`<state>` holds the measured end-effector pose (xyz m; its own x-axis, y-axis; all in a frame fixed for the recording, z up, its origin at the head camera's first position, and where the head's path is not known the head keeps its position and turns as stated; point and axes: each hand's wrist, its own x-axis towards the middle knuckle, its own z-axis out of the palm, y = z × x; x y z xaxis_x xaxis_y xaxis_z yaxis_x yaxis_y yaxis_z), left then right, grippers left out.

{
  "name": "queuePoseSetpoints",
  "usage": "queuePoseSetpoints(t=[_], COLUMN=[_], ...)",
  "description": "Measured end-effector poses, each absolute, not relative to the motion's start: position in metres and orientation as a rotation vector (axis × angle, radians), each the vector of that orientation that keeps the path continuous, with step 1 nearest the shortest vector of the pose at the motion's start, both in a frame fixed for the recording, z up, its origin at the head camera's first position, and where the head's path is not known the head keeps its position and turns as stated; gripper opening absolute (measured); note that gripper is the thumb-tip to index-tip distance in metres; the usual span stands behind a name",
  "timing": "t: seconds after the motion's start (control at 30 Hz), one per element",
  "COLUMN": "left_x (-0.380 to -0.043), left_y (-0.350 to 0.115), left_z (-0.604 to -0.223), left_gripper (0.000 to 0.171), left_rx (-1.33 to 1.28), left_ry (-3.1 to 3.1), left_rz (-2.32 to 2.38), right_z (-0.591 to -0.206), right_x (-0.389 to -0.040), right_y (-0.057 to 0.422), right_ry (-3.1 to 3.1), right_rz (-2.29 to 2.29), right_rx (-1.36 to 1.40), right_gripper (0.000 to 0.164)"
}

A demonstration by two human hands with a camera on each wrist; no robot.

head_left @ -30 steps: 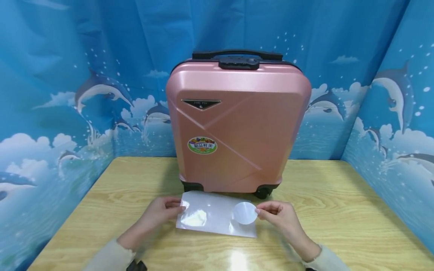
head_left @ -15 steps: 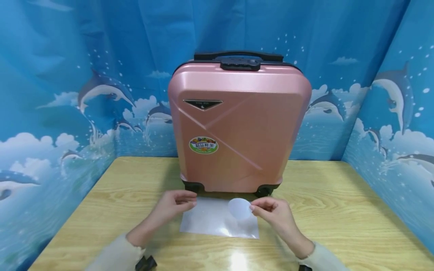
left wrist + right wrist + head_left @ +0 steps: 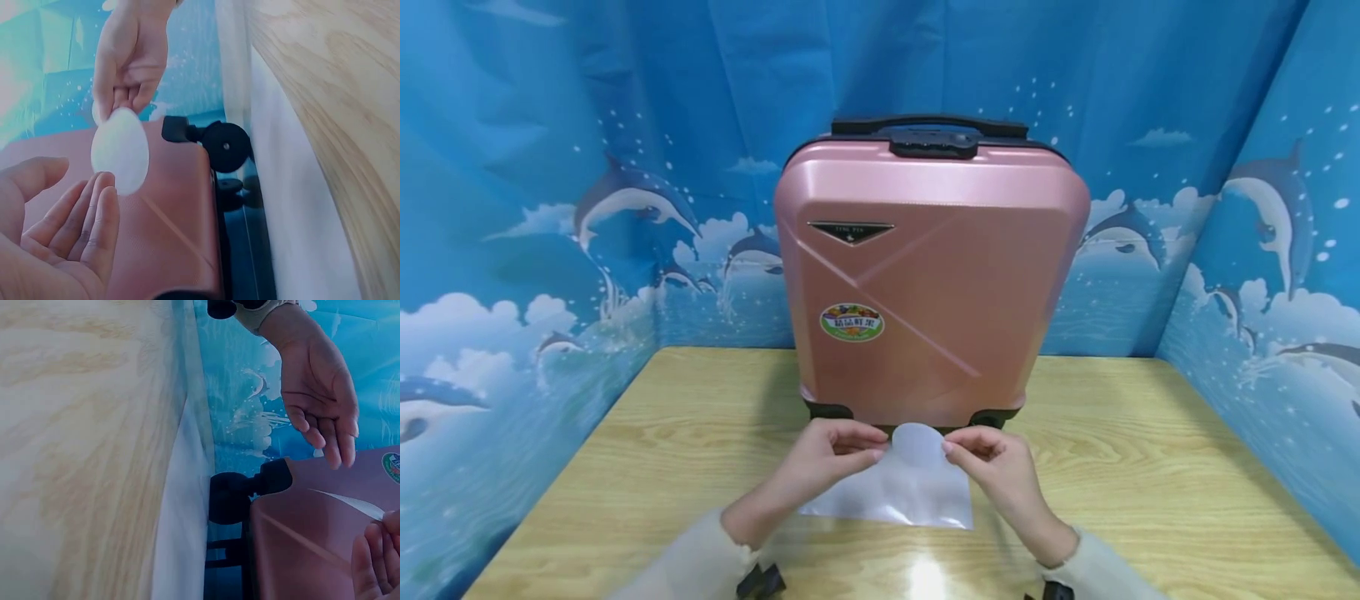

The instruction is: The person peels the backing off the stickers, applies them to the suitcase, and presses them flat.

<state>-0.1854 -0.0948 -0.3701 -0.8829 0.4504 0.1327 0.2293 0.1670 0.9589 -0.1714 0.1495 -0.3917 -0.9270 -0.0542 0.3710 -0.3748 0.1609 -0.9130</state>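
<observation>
My right hand (image 3: 1000, 475) pinches the right edge of a round white sticker (image 3: 917, 442) between thumb and fingers, holding it up over a glossy white backing sheet (image 3: 902, 496). The left hand (image 3: 831, 458) is at the disc's left side. In the left wrist view its thumb stands apart from the fingers, and its fingertips are close to the sticker's lower edge; whether they touch cannot be told. The right wrist view shows the sticker (image 3: 357, 505) almost edge-on. Behind both hands stands a pink suitcase (image 3: 925, 292) bearing an oval fruit sticker (image 3: 852, 322).
The suitcase rests upright on black wheels (image 3: 226, 146) on a wood-grain table (image 3: 1097, 467). A blue dolphin-print curtain (image 3: 625, 108) encloses the back and sides. A black carry handle (image 3: 928, 125) tops the suitcase.
The left hand has released the backing sheet's left edge and moved right to the round sticker. The right hand has shifted slightly left and raised the sticker, which is now more upright.
</observation>
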Motion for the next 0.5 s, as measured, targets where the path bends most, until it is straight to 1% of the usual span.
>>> queuePoseSetpoints(t=[0.23, 0.5], left_x=[-0.183, -0.179], left_y=[-0.077, -0.067], left_z=[-0.363, -0.362], left_gripper=[0.024, 0.026], left_rx=[0.697, 0.72], left_ry=[2.274, 2.224], left_rz=[1.815, 1.909], right_z=[-0.387, -0.385], right_x=[-0.173, -0.172], right_y=[0.142, 0.132], right_ry=[-2.083, -1.949], right_rz=[1.861, 1.917], right_rx=[0.455, 0.584], right_gripper=[0.01, 0.008])
